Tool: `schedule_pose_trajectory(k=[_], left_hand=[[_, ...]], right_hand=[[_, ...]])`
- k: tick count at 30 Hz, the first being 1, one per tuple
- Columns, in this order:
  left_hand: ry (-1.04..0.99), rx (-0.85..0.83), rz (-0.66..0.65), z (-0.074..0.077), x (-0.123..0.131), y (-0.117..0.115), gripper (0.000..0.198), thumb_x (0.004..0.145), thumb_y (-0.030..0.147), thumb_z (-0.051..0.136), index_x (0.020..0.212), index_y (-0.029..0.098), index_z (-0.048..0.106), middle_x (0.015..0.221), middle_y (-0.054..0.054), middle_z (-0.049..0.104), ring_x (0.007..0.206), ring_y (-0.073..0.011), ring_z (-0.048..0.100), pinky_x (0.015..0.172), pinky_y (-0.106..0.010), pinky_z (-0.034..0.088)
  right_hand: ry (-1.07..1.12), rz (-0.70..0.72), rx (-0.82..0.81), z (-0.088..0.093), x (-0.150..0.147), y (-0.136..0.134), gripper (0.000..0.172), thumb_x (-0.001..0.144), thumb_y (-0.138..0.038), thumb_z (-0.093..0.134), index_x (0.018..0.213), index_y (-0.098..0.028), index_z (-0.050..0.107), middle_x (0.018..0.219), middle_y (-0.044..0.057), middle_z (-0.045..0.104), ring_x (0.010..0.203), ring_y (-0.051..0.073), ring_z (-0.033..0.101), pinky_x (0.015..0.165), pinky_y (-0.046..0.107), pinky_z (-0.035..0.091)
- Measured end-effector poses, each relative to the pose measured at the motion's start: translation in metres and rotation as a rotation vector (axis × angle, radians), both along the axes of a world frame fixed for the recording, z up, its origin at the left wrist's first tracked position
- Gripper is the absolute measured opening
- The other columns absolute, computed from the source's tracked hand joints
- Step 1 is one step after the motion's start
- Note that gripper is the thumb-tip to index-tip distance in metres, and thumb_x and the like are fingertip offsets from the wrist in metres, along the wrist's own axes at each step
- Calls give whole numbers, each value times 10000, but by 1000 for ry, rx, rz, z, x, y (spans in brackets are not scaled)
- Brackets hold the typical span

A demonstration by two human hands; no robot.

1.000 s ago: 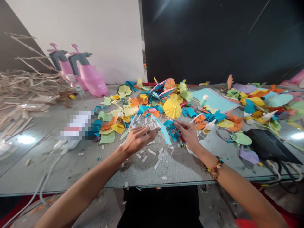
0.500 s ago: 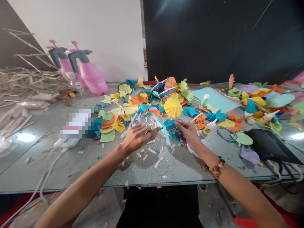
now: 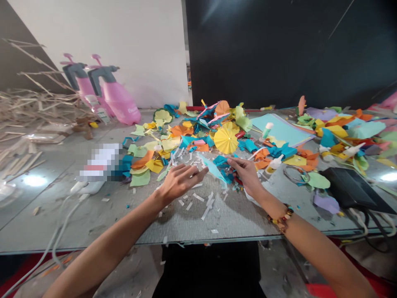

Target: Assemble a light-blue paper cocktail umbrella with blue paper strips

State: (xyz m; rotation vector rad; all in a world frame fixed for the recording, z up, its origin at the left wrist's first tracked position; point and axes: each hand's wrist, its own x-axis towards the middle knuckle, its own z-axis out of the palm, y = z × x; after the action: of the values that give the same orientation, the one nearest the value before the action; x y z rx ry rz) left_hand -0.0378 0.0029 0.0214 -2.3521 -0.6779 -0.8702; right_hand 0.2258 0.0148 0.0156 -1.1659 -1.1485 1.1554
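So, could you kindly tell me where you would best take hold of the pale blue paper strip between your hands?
I would pinch the pale blue paper strip at its wide middle, coming from its right side with the right hand, which sits just beside it. It lies slanted among paper scraps, and that broad, thin part looks easiest to catch by its edges, though it may curl.

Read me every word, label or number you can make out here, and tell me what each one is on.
Pink plastic pump sprayer bottle: white lettering on its side, too small to read.
White-and-red package: pixelated, nothing readable.
Small white-capped plastic bottle: no readable text.
No other words, brands or numbers can be read.
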Motion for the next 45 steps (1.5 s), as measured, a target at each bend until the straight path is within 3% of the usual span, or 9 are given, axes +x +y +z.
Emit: schedule_pose_trajectory(k=[6,11,19,23,28,31,36,40,45], left_hand=[[2,0,10,-3,-1,-1,222,980,157,574,1151,275,652,772,20,656,652,-106,606,579,-249,412],[-207,-69,0,-11,7,1,188,965,220,639,1148,219,684,791,12,699,630,-89,616,588,-225,434],[-654,-780,-18,-9,24,2,254,960,365,626,1043,178,776,756,-21,718,570,-91,583,552,-201,487],[-755,-988,-36,-9,22,6,318,926,409,627,928,125,769,754,-44,724,631,-128,635,555,-204,495],[-763,-907,-12,-14,17,10,255,916,371,638,944,138,741,821,-32,705,686,-125,629,625,-209,501],[-665,-744,24,-16,17,11,198,938,310,613,986,158,731,832,-30,681,686,-123,605,673,-234,508],[-483,-582,50,-18,20,9,184,963,223,559,1088,186,689,951,-59,716,890,-187,655,825,-310,511],[-380,-510,102,-22,15,11,102,871,154,564,870,177,662,947,-71,710,865,-206,629,774,-329,476],[-325,-466,64,-31,8,17,139,758,149,595,632,192,552,752,-62,650,734,-208,589,694,-339,434]], right_hand=[[19,-29,13,6,-3,-4,413,692,-510,839,957,-193,828,726,23,738,564,112,546,497,236,396],[-15,-63,85,9,-5,-7,413,721,-494,820,988,-179,826,713,31,739,533,108,515,488,249,400],[-107,-102,183,4,-1,-3,332,764,-467,796,978,-215,827,656,12,718,562,143,563,532,277,436],[-51,-123,157,5,-2,-1,307,737,-469,814,931,-231,818,709,17,735,598,154,599,549,283,459],[219,-112,39,10,1,3,348,660,-475,861,915,-251,784,820,1,737,583,103,562,477,228,391],[358,31,-16,14,4,1,336,657,-473,864,897,-261,762,876,-4,731,602,89,545,474,207,381],[343,237,-48,17,5,-7,328,699,-480,829,946,-281,747,1004,14,726,702,121,576,530,228,428],[343,264,-66,16,5,-9,353,692,-481,820,977,-289,740,985,19,715,694,128,558,538,244,432],[391,269,-70,15,5,-8,307,720,-433,807,996,-318,740,972,-5,711,673,112,542,554,246,429]])
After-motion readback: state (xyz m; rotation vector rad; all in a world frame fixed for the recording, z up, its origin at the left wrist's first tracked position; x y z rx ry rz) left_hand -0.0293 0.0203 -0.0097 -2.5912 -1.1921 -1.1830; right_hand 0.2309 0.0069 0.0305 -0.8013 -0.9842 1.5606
